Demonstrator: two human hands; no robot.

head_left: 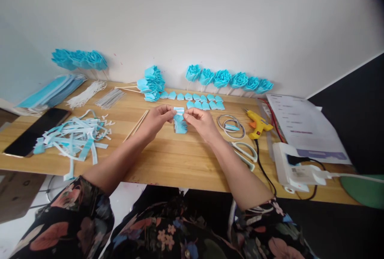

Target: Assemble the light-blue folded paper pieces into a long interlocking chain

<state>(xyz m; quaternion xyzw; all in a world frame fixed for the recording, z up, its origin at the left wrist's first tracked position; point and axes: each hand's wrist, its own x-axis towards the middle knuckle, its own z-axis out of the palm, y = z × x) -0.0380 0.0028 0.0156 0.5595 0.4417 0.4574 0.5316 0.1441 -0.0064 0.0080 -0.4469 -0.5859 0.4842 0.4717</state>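
Between my two hands is a small folded piece of white and blue mask fabric (pixel 179 111). My left hand (pixel 160 117) pinches its left edge, and my right hand (pixel 199 120) pinches the right edge. Just below it sits a small pile of blue fabric pieces (pixel 181 126) on the table; whether it touches the held piece I cannot tell. Beyond my hands lie two rows of folded blue petals (pixel 196 106). Two wooden sticks (pixel 136 125) rest by my left wrist. A ring-shaped coil (pixel 231 126) with a blue scrap in it lies right of my right hand.
Blue fabric roses (pixel 222 78) lean along the wall, with more in a bunch (pixel 151 83). On the left are fabric scraps (pixel 79 135), a phone (pixel 37 131) and masks (pixel 54 91). On the right are a yellow glue gun (pixel 258 123), scissors (pixel 246 153) and a power strip (pixel 289 167).
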